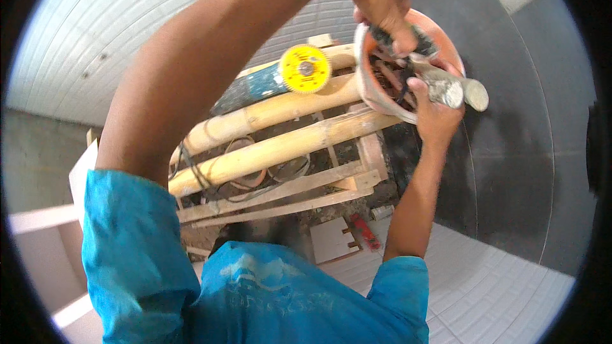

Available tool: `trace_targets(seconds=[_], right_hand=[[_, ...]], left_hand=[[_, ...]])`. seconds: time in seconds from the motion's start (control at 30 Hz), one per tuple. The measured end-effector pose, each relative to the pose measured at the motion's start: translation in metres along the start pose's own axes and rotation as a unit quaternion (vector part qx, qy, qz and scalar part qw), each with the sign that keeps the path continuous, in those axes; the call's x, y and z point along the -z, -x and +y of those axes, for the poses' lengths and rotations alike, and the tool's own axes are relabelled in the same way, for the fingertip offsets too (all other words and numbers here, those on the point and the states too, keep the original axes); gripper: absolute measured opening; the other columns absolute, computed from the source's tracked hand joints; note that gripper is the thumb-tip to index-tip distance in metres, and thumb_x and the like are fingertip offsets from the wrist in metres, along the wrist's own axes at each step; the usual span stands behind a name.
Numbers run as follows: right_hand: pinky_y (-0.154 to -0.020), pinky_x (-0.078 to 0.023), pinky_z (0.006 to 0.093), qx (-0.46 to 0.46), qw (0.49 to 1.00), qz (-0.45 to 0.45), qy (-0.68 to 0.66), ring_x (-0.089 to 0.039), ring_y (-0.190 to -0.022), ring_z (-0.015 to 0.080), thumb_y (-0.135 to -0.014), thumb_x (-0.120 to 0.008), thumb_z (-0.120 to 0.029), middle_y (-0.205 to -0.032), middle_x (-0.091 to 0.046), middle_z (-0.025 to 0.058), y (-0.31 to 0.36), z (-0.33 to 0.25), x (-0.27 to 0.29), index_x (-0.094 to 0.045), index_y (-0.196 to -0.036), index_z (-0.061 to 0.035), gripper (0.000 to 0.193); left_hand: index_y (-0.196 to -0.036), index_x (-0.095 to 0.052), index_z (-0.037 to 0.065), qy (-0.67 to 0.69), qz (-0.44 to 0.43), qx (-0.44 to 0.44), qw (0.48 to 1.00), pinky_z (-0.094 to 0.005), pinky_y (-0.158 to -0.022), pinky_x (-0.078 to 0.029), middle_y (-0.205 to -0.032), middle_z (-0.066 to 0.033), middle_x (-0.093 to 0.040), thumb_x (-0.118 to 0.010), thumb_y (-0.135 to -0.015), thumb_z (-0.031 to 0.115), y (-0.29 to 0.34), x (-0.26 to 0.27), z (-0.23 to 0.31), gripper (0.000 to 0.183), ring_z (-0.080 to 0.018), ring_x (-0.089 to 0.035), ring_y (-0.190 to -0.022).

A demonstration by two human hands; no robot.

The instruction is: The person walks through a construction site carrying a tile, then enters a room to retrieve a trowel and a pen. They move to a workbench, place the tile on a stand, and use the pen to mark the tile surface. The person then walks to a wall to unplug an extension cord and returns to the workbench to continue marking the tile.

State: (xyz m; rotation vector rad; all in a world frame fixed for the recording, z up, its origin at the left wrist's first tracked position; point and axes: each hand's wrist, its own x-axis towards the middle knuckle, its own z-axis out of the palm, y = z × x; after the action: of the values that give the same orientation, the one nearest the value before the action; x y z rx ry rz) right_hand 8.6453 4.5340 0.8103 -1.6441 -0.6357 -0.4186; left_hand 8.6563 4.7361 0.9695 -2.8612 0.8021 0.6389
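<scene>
At the upper right, an orange bucket with a pale rim holds several tools. Over its far side reaches my left hand, its fingers closed round a dark, worn tool handle. The other end of that tool is hidden among the things in the bucket. My right hand comes up from below at the near rim, thumb and fingers wrapped about a thick greyish wooden handle. A second rounded handle sticks out beside it over the rim. What these handles belong to cannot be made out.
Left of the bucket, an angle grinder with a yellow toothed disc lies on bamboo poles. Cables hang below. Wooden slats, a white tile piece and a red tool lie nearer. Dark tiles cover the right.
</scene>
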Motion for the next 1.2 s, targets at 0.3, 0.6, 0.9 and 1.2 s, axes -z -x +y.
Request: trace_targets(seconds=[0.3,0.6,0.9,1.2], right_hand=[[-0.095,-0.037,0.0359,0.091,0.956,-0.06,0.271,-0.05,-0.108,0.026,-0.072,-0.071,-0.004,-0.115,-0.053,0.0165,0.037,-0.068,0.005,-0.043,-0.122,0.0047,0.058],[-0.078,-0.046,0.0367,-0.006,0.967,-0.211,-0.141,-0.056,-0.084,0.0231,-0.086,-0.055,-0.012,-0.089,-0.056,0.017,0.22,-0.19,-0.147,-0.021,-0.132,0.0068,0.06],[-0.084,-0.048,0.0348,0.015,0.847,-0.527,-0.067,-0.063,-0.096,0.0276,-0.081,-0.056,-0.009,-0.111,-0.06,0.0185,0.315,-0.281,-0.233,-0.051,-0.116,0.0015,0.037],[-0.069,-0.048,0.0271,-0.103,0.896,-0.414,-0.127,-0.062,-0.081,0.0204,-0.093,-0.049,-0.022,-0.1,-0.063,0.0151,0.394,-0.336,-0.315,-0.044,-0.097,-0.0039,0.019]], left_hand=[[-0.094,-0.061,0.0,0.528,0.359,0.035,0.769,-0.0275,-0.068,-0.046,-0.08,-0.0073,-0.063,-0.068,-0.071,0.037,0.187,-0.104,0.025,0.044,-0.0145,-0.058,-0.075],[-0.11,-0.053,0.001,0.543,0.572,0.113,0.604,-0.0348,-0.079,-0.043,-0.096,-0.0104,-0.055,-0.064,-0.07,0.056,0.303,-0.272,0.141,0.069,-0.0215,-0.052,-0.091],[-0.117,-0.048,0.002,0.687,0.586,0.132,0.408,-0.0303,-0.086,-0.039,-0.101,-0.0046,-0.051,-0.065,-0.074,0.045,0.425,-0.393,0.237,0.063,-0.0139,-0.048,-0.098],[-0.124,-0.04,0.001,0.713,0.656,0.161,0.187,-0.03,-0.091,-0.041,-0.106,-0.0062,-0.054,-0.066,-0.075,0.02,0.569,-0.489,0.295,0.059,-0.014,-0.052,-0.102]])
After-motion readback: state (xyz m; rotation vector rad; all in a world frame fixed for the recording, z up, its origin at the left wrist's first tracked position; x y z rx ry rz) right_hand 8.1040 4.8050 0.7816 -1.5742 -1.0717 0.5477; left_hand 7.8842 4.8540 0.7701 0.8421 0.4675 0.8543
